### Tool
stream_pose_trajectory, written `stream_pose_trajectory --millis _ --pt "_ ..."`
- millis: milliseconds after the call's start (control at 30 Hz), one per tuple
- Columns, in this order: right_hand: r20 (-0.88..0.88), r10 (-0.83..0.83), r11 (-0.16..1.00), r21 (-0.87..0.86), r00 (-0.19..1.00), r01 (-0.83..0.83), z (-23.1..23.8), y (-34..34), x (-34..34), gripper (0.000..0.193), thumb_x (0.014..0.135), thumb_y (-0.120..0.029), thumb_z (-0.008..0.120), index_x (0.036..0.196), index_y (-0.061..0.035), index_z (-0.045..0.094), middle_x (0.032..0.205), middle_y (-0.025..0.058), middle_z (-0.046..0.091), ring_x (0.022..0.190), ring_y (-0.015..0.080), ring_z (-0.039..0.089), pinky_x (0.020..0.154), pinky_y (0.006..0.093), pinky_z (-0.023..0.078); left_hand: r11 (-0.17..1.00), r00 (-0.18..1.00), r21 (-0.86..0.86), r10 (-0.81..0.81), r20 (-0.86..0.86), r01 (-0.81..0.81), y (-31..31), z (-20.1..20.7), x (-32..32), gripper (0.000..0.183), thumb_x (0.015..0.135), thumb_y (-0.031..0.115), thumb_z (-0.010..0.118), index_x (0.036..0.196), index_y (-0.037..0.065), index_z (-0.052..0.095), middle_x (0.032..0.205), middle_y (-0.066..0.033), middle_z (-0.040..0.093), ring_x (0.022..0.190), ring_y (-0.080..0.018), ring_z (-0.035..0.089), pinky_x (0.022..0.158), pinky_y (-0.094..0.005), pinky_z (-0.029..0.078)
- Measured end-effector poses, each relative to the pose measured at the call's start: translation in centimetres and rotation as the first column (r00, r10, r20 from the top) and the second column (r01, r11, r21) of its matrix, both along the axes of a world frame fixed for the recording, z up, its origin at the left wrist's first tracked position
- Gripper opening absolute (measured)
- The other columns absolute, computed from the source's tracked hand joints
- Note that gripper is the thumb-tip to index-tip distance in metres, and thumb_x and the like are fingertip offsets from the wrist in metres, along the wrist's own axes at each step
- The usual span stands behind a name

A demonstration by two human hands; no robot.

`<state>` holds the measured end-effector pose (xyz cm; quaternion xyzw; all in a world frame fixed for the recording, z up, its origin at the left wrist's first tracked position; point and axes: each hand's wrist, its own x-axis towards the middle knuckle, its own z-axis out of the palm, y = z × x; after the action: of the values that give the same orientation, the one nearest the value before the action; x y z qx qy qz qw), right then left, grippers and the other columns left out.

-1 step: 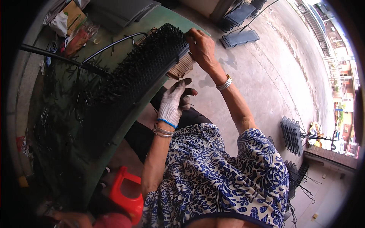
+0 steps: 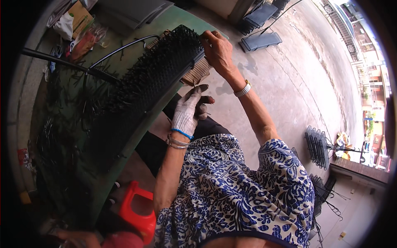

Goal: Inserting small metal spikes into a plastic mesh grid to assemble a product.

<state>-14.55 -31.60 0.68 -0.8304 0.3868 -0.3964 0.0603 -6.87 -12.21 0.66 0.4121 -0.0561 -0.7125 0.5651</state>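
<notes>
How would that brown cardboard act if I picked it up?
The cardboard is probably light, since it looks thin. It might bend easily along its ridges. It could catch, because the black rack seems to lie over it.

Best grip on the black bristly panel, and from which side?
Probably mid-length on the panel's long near rim, from the person's side. That rim faces the person and looks free of bristles, which crowd the top face. The right hand is at one end, leaving mid-rim clear.

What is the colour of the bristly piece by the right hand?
The bristly piece is black, in the head view.
</notes>
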Motion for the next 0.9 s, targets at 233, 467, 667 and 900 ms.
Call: stream_pose_trajectory --millis 233,467,667,900 --pt "-0.054 0.007 0.999 -0.048 0.999 -0.010 0.3 -1.1 0.0 0.012 0.085 -0.022 0.064 0.092 -0.0128 0.066 0.089 0.0103 0.058 0.079 0.0314 0.060 0.066 0.0406 0.047 1.000 0.999 -0.009 0.011 0.047 -0.011 -0.1 0.4 -0.5 0.031 0.098 0.032 0.055 0.117 0.010 0.061 0.080 -0.0095 0.066 0.048 -0.0022 0.040 0.041 -0.0169 0.030" --pt "0.088 0.051 0.999 -0.015 0.995 -0.050 -0.8 -0.8 0.3 0.010 0.083 -0.020 0.066 0.091 -0.0144 0.069 0.089 0.0090 0.059 0.082 0.0295 0.060 0.068 0.0404 0.046 0.999 0.998 0.000 0.040 0.058 -0.040 -0.2 0.3 -1.0 0.028 0.096 0.030 0.058 0.115 0.009 0.063 0.083 -0.0101 0.067 0.047 -0.0021 0.039 0.039 -0.0162 0.028" --pt "-0.029 -0.040 0.998 -0.052 0.999 0.038 0.2 -0.7 0.6 0.011 0.083 -0.023 0.065 0.091 -0.0158 0.069 0.090 0.0087 0.060 0.085 0.0295 0.060 0.073 0.0389 0.045 0.998 0.996 -0.016 0.062 0.065 -0.061 -0.1 0.4 -1.1 0.028 0.096 0.028 0.058 0.115 0.007 0.063 0.083 -0.0108 0.068 0.048 -0.0021 0.040 0.039 -0.0163 0.027" --pt "-0.065 0.026 1.000 0.019 0.998 -0.025 0.2 -1.5 0.3 0.014 0.085 -0.026 0.063 0.093 -0.0168 0.070 0.092 0.0114 0.060 0.084 0.0316 0.060 0.071 0.0406 0.045 0.999 0.997 0.014 0.036 0.075 -0.037 0.0 0.5 -1.6 0.032 0.096 0.029 0.059 0.117 0.006 0.061 0.086 -0.0108 0.067 0.051 -0.0043 0.045 0.041 -0.0171 0.030"
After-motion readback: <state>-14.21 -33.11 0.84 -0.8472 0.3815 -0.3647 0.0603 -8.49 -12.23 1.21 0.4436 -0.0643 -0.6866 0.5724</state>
